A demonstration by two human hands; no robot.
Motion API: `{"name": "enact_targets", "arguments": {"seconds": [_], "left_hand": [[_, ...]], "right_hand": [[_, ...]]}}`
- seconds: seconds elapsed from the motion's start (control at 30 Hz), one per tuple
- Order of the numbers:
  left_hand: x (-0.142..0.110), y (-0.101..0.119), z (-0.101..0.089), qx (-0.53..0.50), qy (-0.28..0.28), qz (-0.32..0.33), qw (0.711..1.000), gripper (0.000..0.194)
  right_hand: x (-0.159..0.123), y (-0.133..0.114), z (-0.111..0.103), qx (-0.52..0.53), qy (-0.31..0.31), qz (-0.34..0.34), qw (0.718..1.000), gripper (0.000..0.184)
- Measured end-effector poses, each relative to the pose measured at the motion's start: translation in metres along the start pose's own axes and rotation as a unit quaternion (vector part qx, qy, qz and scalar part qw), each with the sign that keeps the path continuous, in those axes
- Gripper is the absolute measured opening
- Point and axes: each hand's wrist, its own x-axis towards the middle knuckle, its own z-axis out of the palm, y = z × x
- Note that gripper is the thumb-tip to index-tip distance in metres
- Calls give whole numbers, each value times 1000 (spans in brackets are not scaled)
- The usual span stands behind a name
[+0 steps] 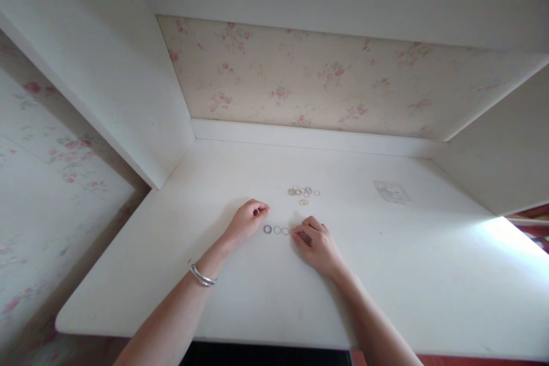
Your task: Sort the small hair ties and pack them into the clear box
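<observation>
A short row of thin rings lies on the white desktop between my hands. At its left end is a thick dark ring (pixel 267 229), followed by slim rings (pixel 281 230). My right hand (pixel 316 244) pinches a small ring (pixel 293 231) at the row's right end, its fingertips down at the desk surface. Left of the row, my left hand (pixel 247 219) rests with thumb and forefinger together, and no object shows in it. Farther back lies a loose cluster of small rings (pixel 303 191) in several colours, with a pair of yellowish rings (pixel 303 202) just in front.
A clear plastic bag (pixel 392 192) lies flat at the right of the white desktop (pixel 429 274). White panels (pixel 98 68) enclose the desk at left and right, with a flowered back wall (pixel 300 80) behind. A silver bracelet (pixel 202 276) circles my left wrist.
</observation>
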Motion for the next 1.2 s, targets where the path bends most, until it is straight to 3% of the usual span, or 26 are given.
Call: {"name": "enact_targets", "arguments": {"seconds": [0.17, 0.37, 0.6, 0.8, 0.97, 1.07, 1.2], "left_hand": [[-1, 1, 1, 21, -12, -12, 1000, 26], [-1, 7, 2, 52, -28, -7, 998, 27], [6, 13, 13, 65, -27, 7, 997, 27], [33, 36, 42, 151, -74, 127, 977, 21], [56, 52, 67, 223, -108, 191, 950, 24], [65, 54, 73, 249, -119, 194, 942, 24], [73, 51, 76, 261, -139, 186, 937, 19]], "right_hand": [[0, 0, -3, 70, 62, 58, 994, 23], [5, 16, -8, 44, 147, 153, 976, 25], [6, 23, -6, -28, 93, 154, 983, 24], [10, 16, -10, -102, 43, 138, 984, 41], [12, 22, -10, -39, 88, 180, 979, 34], [13, 26, -10, 16, 122, 192, 974, 31], [13, 27, -11, 27, 121, 195, 973, 30]]}}
